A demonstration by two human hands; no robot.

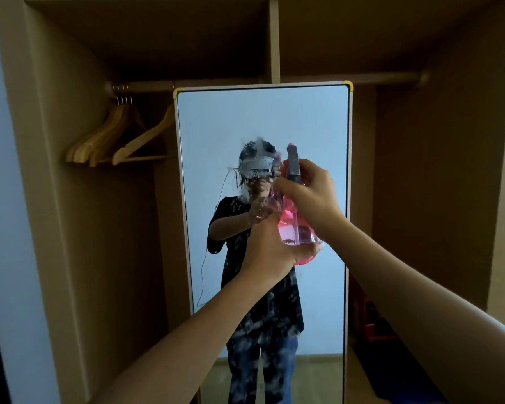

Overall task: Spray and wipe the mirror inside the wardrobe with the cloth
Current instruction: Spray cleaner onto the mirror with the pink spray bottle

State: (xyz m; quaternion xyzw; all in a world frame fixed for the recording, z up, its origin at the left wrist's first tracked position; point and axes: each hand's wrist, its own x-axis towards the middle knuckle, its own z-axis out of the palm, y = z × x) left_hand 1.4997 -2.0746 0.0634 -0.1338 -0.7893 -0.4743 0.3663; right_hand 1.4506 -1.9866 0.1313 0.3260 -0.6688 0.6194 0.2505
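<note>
A tall mirror (216, 118) in a white frame stands upright inside the wooden wardrobe (70, 199). Its middle and lower glass carry spray droplets and wet streaks. In front of it I hold a clear spray bottle (295, 228) with pink liquid and a grey spray head. My right hand (309, 193) grips the neck and spray head from the right. My left hand (271, 249) cups the bottle's base from below, fingers curled under it. The nozzle points at the glass. No cloth is in view.
Several wooden hangers (120, 135) hang on the rail at the upper left, beside the mirror. A vertical divider (274, 39) splits the wardrobe's top. Dark red objects (370, 319) lie low in the right compartment behind the mirror's edge.
</note>
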